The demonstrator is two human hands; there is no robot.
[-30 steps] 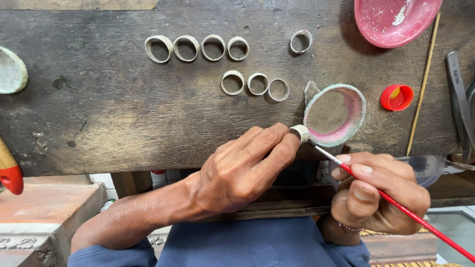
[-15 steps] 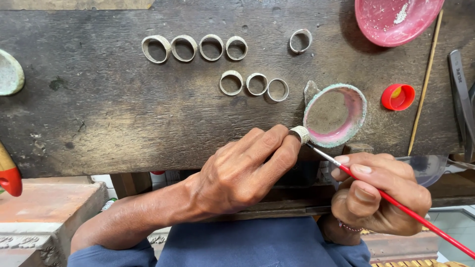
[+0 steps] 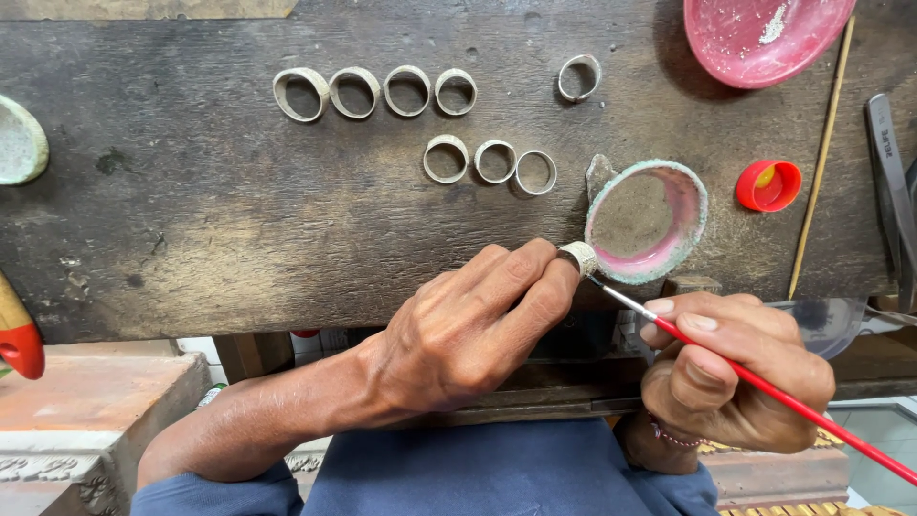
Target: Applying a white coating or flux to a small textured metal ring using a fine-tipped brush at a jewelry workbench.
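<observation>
A small grey ring (image 3: pixel 577 257) was pinched at the tips of the left hand (image 3: pixel 458 334), its fingers (image 3: pixel 535 287) closed snugly around it, just below the centre of the frame and right beside the rim of a shallow pink-lined dish (image 3: pixel 646 222). The right hand (image 3: pixel 735 382), at the lower right, gripped a thin red-handled brush (image 3: pixel 764 387) like a pen, its fingers narrowed tight on the handle, and the brush tip was laid against the ring.

For the brushing to go well, the ring would best be kept steady and turned only a little at a time, with light strokes, and the wrists braced on the edge of the dark wooden table (image 3: pixel 239 220) (the tip seemed fine enough to slip).

Across the upper middle of the frame, eight similar rings (image 3: pixel 373 93) lay in loose rows, well apart from the hands. A red cap (image 3: pixel 768 184) sat to the right of the dish, and a larger pink bowl (image 3: pixel 755 38) was at the upper right.
</observation>
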